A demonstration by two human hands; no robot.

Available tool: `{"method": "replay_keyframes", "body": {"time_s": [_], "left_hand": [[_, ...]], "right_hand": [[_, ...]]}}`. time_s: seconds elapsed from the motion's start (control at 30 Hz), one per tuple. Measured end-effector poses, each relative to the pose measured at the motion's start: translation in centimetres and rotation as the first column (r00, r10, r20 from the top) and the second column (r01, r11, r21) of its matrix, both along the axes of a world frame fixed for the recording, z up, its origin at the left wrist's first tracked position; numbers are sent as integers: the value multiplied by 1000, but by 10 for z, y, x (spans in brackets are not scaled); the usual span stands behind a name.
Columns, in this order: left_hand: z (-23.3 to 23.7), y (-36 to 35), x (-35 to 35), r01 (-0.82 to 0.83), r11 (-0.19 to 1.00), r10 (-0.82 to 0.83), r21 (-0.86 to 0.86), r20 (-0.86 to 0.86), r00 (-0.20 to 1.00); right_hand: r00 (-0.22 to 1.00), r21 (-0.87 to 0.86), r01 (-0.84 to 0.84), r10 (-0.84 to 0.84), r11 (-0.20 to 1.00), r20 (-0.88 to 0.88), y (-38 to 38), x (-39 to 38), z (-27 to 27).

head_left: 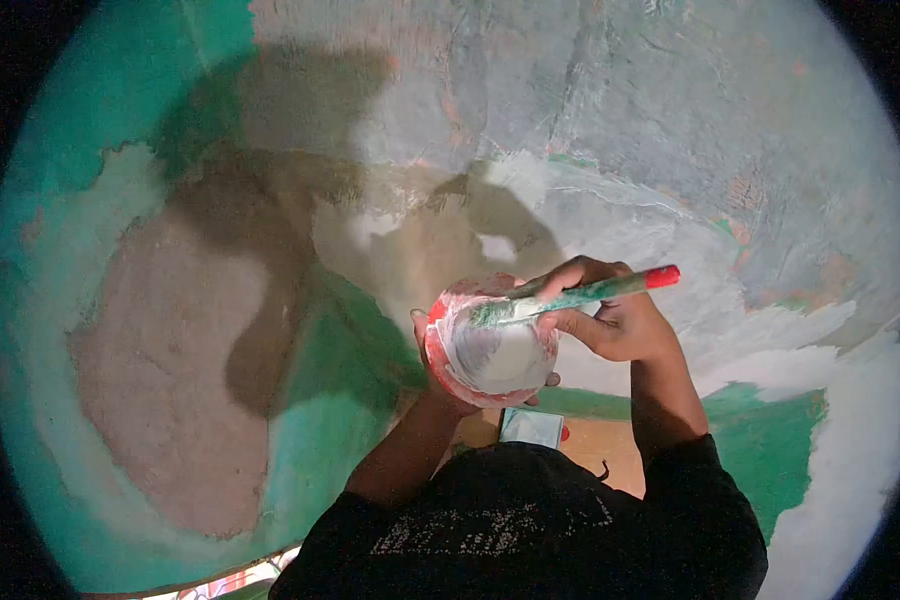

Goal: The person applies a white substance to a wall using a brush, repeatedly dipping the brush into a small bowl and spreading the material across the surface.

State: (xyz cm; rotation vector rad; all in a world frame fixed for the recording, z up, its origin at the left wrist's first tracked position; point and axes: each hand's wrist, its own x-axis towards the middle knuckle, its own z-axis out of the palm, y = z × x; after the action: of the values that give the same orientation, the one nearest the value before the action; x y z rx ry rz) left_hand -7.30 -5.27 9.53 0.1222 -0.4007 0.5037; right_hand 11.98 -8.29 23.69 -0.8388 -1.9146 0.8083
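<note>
A red bowl (437,345), smeared with white and partly filled with a white substance, rests in my left hand (432,372), whose fingers wrap round its underside and rim. My right hand (615,318) grips a brush (610,289) with a green, paint-stained handle and a red end. The brush lies across the top of the bowl, its green-and-white bristle end over the white contents.
A wall (370,90) with grey plaster, white patches and green paint curves ahead. A brown patch (185,350) is on the left. Below the bowl are a pale square object (532,427) and an orange-brown surface (610,465). Shadows fall on the wall.
</note>
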Motion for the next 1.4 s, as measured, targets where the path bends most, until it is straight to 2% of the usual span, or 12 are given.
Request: {"method": "replay_keyframes", "body": {"time_s": [0.13,0.3,0.4,0.43,0.57,0.7,0.8,0.87,0.97,1.13,1.33,1.4], "left_hand": [[8,-3,-8,46,997,-41,-68,72,997],[20,-7,-16,92,981,-65,-171,160,985],[17,-8,-20,-37,999,37,3,29,999],[13,-7,-20,-128,984,133,128,-32,991],[2,-9,-20,-113,986,115,119,-8,993],[1,-5,-26,-41,997,49,58,-142,989],[-2,-2,-22,-170,970,208,172,-237,949],[4,-5,-20,-175,980,191,98,-191,963],[18,-14,-24,118,955,-93,-272,101,991],[5,-7,-20,-19,998,19,-61,-1,1000],[-7,-5,-25,-18,999,17,-43,-25,1000],[-16,1,-28,40,998,-42,-56,-30,999]], "right_hand": [[956,52,-257,246,965,161,18,6,18],[894,-115,-368,385,923,231,27,-7,32],[839,-175,-411,446,895,312,33,-16,29],[819,-189,-420,460,888,343,35,-19,27],[802,-205,-432,478,878,358,37,-22,27],[792,-248,-445,507,861,340,38,-22,25],[809,-241,-449,506,860,298,38,-19,26],[808,-226,-456,507,861,301,38,-19,26],[799,-250,-456,517,854,308,38,-23,21],[778,-232,-468,522,853,350,38,-22,16],[880,-129,-452,465,883,98,41,-12,8],[924,-149,-368,343,918,-168,40,-2,-4]]}}
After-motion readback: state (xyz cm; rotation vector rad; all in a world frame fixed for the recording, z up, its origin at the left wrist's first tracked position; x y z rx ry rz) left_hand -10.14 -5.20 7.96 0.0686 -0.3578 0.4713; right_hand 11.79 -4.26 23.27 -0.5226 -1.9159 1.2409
